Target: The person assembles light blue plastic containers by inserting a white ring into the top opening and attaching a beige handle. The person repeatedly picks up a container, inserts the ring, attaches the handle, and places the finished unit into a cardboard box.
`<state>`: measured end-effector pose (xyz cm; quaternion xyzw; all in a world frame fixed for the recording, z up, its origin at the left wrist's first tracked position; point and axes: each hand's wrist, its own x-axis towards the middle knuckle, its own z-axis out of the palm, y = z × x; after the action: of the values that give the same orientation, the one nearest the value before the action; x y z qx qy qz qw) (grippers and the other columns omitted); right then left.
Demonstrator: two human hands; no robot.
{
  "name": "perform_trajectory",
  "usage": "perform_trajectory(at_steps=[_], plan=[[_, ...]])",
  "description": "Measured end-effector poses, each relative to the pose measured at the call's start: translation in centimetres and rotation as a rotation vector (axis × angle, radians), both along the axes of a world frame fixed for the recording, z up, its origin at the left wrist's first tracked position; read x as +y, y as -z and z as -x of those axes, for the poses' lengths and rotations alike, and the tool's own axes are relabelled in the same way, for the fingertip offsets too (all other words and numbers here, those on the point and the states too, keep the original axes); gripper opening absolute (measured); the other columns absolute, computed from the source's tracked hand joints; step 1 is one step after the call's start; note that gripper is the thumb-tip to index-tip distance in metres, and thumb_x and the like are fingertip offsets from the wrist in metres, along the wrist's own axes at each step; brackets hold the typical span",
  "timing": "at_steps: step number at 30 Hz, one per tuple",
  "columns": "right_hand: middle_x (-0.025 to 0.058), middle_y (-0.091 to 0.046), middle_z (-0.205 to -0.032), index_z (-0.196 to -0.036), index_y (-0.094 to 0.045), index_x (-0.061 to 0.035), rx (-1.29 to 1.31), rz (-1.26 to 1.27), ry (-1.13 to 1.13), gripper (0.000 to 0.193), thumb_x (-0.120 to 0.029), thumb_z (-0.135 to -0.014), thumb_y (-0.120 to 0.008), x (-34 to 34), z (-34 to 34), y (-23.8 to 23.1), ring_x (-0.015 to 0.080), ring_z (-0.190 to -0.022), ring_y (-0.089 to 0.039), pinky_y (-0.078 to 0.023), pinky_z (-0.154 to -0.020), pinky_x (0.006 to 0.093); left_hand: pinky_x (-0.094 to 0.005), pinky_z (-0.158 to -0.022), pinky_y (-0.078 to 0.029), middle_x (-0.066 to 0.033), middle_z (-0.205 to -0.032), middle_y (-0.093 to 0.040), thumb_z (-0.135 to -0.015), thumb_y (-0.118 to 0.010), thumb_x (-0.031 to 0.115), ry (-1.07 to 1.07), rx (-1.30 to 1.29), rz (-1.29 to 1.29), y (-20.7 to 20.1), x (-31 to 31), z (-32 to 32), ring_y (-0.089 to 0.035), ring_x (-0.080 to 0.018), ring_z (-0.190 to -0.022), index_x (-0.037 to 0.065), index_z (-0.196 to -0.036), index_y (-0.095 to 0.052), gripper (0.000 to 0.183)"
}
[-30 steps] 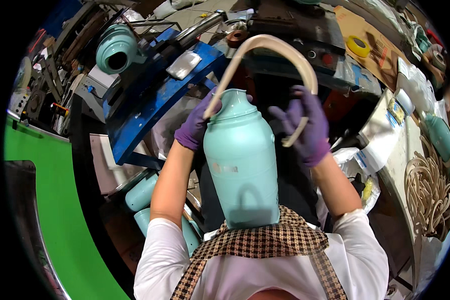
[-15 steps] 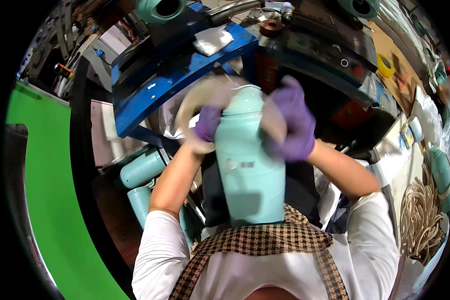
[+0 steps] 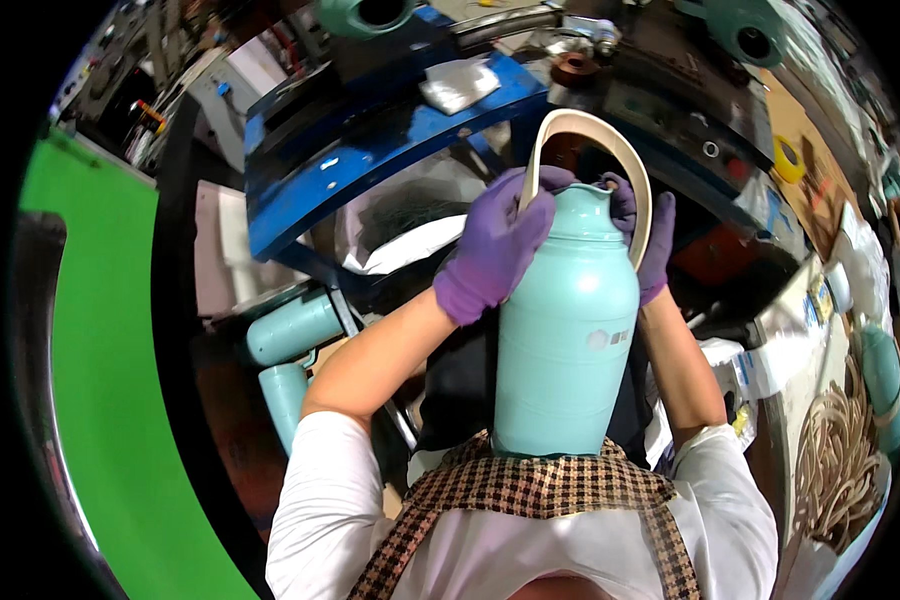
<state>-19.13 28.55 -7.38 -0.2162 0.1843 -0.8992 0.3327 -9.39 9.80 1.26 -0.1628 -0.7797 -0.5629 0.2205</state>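
A pale turquoise thermos jug (image 3: pixel 567 345) stands upright against my apron, its narrow neck and spout pointing away from me. A cream strap-like carrying handle (image 3: pixel 610 125) arches over the neck. My left hand (image 3: pixel 495 245), in a purple glove, is closed around the handle's left end beside the neck. On the other side, my gloved right hand (image 3: pixel 653 235) has fingers inside and outside the handle's right leg. The handle and neck partly cover that hand's fingers.
A blue metal bench (image 3: pixel 390 150) with a crumpled white packet (image 3: pixel 460 85) stands ahead. More turquoise jugs (image 3: pixel 295 328) lie at left. Many cream straps (image 3: pixel 838 455) are heaped at right. A yellow tape roll (image 3: pixel 788 158) rests on cardboard at far right.
The blurred cream handle, earlier looping beside the neck at both hands, now arches above it. Both hands have closed in at the neck's sides. The jug sits further right in view.
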Motion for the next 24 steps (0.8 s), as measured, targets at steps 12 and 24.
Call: perform_trajectory(at_steps=[12, 24], plan=[[0.0021, -0.065, -0.103, -0.129, -0.059, -0.0017, 0.279, -0.600, 0.858, 0.043, -0.019, -0.089, -0.064, 23.3, -0.9, -2.3, 0.0117, -0.094, -0.060, -0.052, -0.085, 0.0277, -0.0574, -0.116, -0.022, -0.0055, -0.105, -0.074, -0.099, -0.039, 0.062, 0.590, 0.492, 0.291, 1.1, 8.8, -0.6, -0.058, -0.0327, -0.118, 0.018, -0.078, -0.062, 0.054], [0.0108, -0.056, -0.135, -0.141, -0.050, -0.0058, 0.372, -2.138, 1.560, 0.052, -0.042, -0.104, -0.042, 61.3, 1.0, 2.4, 0.0263, -0.121, -0.055, -0.047, -0.105, 0.0408, -0.0410, -0.088, -0.051, -0.0165, -0.104, -0.068, -0.106, -0.043, 0.033, 0.154, -0.168, -0.168, 9.9, -2.8, -13.4, -0.066, -0.0325, -0.097, 0.001, -0.088, -0.066, 0.044]])
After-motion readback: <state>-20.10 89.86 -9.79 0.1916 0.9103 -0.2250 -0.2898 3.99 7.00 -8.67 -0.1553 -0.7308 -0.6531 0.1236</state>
